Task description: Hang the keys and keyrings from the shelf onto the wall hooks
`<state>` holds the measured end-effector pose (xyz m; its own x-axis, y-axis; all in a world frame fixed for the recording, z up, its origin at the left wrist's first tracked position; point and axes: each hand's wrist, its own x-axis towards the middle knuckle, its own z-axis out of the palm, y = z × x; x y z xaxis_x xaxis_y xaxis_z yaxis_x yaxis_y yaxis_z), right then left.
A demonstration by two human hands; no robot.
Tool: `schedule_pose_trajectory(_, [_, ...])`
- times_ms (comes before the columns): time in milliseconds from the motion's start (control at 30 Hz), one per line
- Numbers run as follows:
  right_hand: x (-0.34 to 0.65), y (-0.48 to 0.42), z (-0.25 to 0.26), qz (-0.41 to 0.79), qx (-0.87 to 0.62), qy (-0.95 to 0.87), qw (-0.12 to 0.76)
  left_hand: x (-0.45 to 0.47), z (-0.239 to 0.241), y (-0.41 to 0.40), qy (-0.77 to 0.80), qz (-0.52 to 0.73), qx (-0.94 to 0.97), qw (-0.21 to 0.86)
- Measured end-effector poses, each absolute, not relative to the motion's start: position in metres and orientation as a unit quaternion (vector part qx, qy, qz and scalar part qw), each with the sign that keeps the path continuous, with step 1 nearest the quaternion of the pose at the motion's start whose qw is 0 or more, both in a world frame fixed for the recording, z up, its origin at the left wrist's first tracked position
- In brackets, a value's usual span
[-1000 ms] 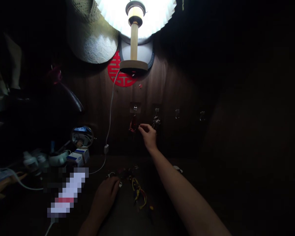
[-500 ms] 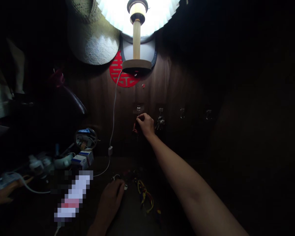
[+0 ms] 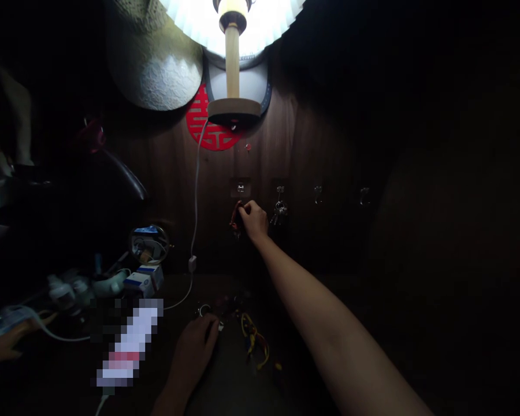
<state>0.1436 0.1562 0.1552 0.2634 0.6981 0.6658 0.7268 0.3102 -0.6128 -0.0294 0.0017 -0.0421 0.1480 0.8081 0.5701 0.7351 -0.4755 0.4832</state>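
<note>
My right hand [image 3: 253,219] is stretched out to the dark wooden wall, its fingers pinched on a red key tag [image 3: 234,216] that dangles just below the leftmost clear wall hook [image 3: 240,188]. A bunch of keys [image 3: 278,212] hangs from the hook beside it. My left hand [image 3: 196,350] rests palm down on the dark tabletop, its fingertips at a metal key ring [image 3: 204,310]. To its right lies a small heap of keys with yellow cord [image 3: 253,341].
A lit pleated lamp [image 3: 231,58] on a wooden stem stands above, its white cable [image 3: 195,208] running down the wall. Two more hooks [image 3: 318,193] are to the right. A round mirror [image 3: 146,242], small boxes [image 3: 141,280] and bottles crowd the left.
My right hand rose from beside the hung keys to the left hook with the red tag, then dropped slightly. The left hand barely moved.
</note>
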Motion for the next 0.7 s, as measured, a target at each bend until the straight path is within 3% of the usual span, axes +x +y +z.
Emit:
schedule_pose_trajectory(400, [0.161, 0.135, 0.105, 0.064, -0.512, -0.617, 0.594, -0.029, -0.037, -0.001, 0.518, 0.393, 0.759, 0.043])
schedule_pose_trajectory(700, [0.172, 0.089, 0.069, 0.071, -0.479, -0.68, 0.55, -0.026, -0.029, -0.007, 0.524, 0.367, 0.768, 0.035])
